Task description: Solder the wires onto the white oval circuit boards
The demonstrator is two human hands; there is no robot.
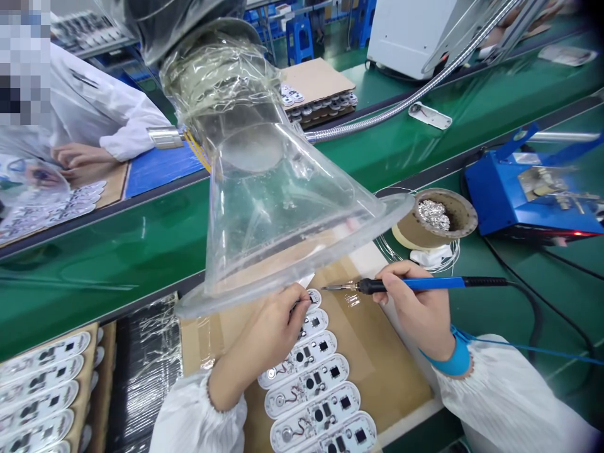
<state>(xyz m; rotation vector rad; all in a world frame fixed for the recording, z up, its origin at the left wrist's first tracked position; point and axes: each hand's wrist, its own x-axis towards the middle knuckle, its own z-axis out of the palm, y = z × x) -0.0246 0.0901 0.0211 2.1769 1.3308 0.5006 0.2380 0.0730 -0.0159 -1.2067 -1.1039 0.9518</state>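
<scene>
My right hand (418, 308) is closed round a blue-handled soldering iron (425, 284), its metal tip pointing left over the top end of a column of white oval circuit boards (311, 384) on a cardboard sheet (372, 352). My left hand (268, 333) rests on the uppermost boards with its fingers pinched on a thin wire or part that I cannot make out, just left of the iron's tip. A clear plastic fume hood (278, 207) hangs right above the hands. A blue wrist strap (455, 358) is on my right wrist.
A round tip-cleaner pot with metal wool (438, 217) and a blue soldering station (523, 192) stand at the right. A green conveyor belt (104, 251) runs across. More boards lie on a tray (38, 384) at the lower left. Another person in white (94, 119) works opposite.
</scene>
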